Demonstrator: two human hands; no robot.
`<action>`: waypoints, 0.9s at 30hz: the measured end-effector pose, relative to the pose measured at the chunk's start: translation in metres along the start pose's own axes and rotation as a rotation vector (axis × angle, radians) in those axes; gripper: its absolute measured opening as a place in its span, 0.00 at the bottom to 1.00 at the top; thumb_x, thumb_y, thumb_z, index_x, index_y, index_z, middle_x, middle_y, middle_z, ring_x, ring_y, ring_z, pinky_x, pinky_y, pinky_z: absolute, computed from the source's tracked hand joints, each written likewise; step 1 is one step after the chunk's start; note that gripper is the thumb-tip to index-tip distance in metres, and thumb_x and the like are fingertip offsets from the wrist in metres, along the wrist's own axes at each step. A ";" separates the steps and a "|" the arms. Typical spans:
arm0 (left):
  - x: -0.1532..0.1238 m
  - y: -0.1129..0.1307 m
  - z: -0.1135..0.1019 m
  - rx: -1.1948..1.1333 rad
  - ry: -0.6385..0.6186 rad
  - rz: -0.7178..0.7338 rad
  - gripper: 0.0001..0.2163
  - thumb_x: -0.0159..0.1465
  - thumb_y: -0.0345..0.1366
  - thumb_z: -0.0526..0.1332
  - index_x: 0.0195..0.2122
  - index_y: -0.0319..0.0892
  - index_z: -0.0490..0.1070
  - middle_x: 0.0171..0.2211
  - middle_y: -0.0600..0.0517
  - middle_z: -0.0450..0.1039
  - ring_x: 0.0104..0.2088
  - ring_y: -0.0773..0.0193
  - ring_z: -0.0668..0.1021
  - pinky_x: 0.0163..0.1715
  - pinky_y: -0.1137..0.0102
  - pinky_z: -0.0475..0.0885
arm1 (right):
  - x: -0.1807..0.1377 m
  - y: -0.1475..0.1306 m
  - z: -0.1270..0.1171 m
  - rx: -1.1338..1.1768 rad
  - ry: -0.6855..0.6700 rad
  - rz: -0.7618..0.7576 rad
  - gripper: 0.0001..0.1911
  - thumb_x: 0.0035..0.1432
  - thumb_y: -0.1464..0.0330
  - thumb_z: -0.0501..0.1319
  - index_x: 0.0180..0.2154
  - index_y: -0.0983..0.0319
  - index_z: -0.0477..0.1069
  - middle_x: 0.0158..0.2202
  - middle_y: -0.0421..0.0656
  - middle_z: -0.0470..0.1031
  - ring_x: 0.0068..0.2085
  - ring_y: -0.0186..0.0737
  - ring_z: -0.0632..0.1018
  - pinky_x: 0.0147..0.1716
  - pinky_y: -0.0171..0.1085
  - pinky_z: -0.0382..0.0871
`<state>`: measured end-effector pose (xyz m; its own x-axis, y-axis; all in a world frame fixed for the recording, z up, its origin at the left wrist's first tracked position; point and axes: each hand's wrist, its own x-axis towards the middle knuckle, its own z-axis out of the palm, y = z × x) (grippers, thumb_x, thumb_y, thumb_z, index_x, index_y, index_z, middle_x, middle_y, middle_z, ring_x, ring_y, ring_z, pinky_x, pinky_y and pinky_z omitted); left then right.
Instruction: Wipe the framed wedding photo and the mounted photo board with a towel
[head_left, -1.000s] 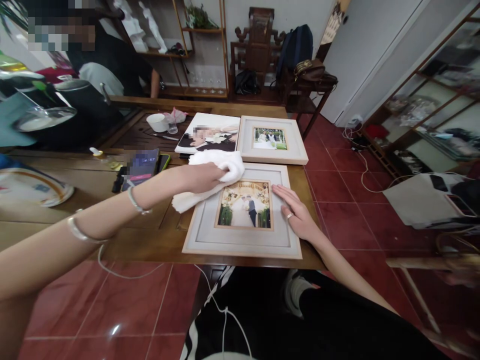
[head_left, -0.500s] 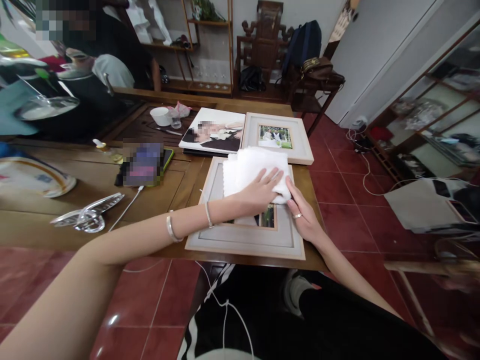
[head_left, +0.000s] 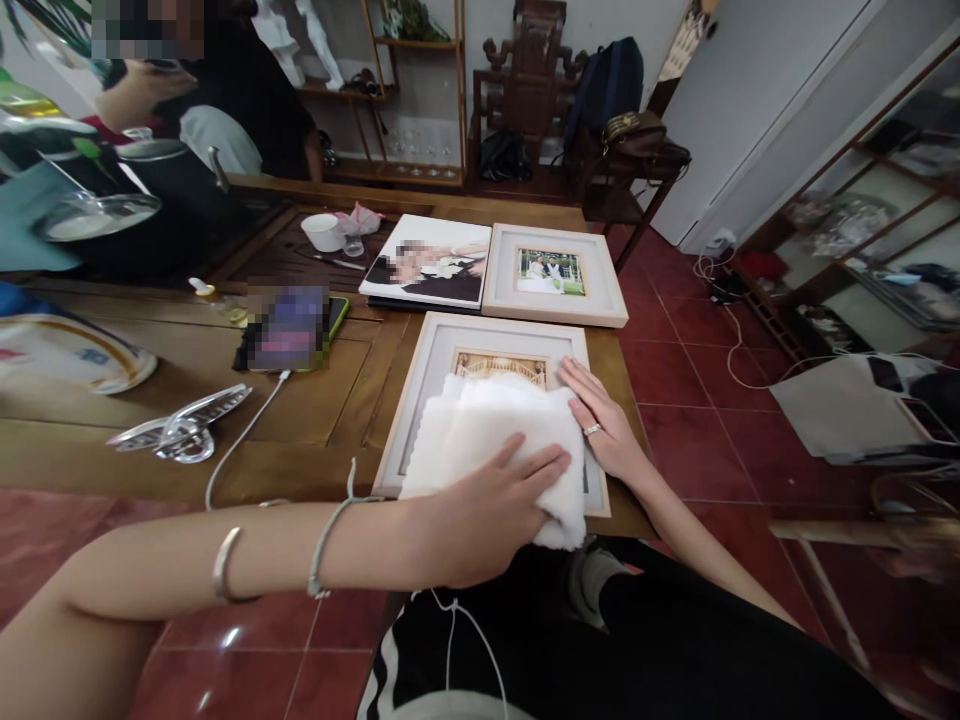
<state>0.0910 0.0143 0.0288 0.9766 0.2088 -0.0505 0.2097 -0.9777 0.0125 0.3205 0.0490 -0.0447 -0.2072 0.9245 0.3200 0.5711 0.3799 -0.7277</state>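
Note:
A white-framed photo [head_left: 442,345] lies flat at the near edge of the wooden table [head_left: 337,400]. A white cloth [head_left: 487,430] covers most of its picture. My left hand [head_left: 487,505] presses flat on the cloth near the frame's front edge, fingers stretched out over it. On the frame's right side rests my right hand [head_left: 604,425], flat with its fingers extended, a ring on one finger.
Behind lie a second white frame [head_left: 555,285] and an unframed print [head_left: 427,270]. A phone [head_left: 289,325] with a white cable, a metal ornament [head_left: 176,430], a plate [head_left: 67,355] and a white cup [head_left: 322,230] sit to the left. Another person [head_left: 225,100] sits at the far side.
My left hand has drawn the cloth from the frame's far end toward me, down over the picture to its front edge. My right hand has stayed on the frame's right side.

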 end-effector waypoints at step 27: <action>0.020 0.012 0.026 -0.085 0.193 -0.207 0.12 0.61 0.31 0.57 0.41 0.37 0.78 0.66 0.33 0.52 0.66 0.36 0.54 0.59 0.40 0.56 | -0.001 0.006 -0.002 -0.014 -0.045 -0.055 0.24 0.66 0.69 0.48 0.62 0.50 0.60 0.66 0.40 0.60 0.68 0.44 0.57 0.66 0.57 0.49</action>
<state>0.1120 0.0065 0.0020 0.9019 0.4120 0.1299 0.4005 -0.9102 0.1060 0.3254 0.0506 -0.0484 -0.2735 0.9030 0.3312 0.5691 0.4296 -0.7011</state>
